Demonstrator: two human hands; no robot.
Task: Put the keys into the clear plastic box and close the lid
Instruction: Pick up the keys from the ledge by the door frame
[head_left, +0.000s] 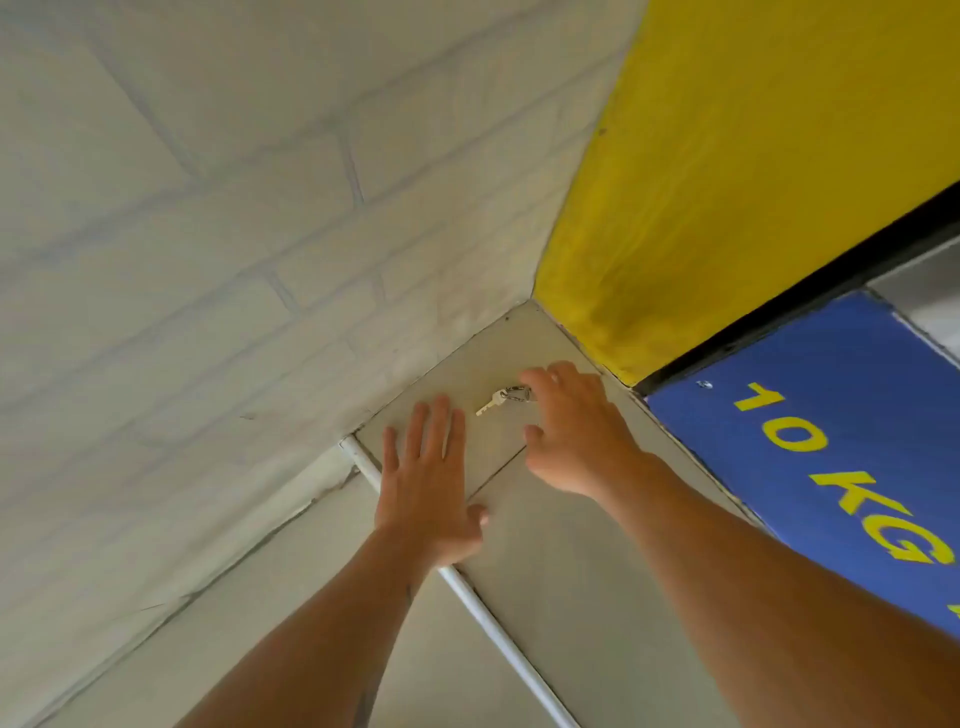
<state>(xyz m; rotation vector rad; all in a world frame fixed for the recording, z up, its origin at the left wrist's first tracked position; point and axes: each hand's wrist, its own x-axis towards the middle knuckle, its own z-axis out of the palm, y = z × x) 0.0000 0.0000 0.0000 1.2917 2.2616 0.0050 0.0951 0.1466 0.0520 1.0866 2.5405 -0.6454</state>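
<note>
A small bunch of keys on a metal ring lies on the pale tiled floor in a corner, one light-coloured key pointing left. My right hand hovers over the ring end, fingers spread and curved, the fingertips just at the ring but not closed on it. My left hand is flat with fingers stretched out, a little left of the keys and not touching them. No clear plastic box is in view.
A white brick wall runs along the left and a yellow wall closes the corner at the right. A blue panel with yellow "10 KG" lettering stands at the right. A white pipe crosses the floor under my left wrist.
</note>
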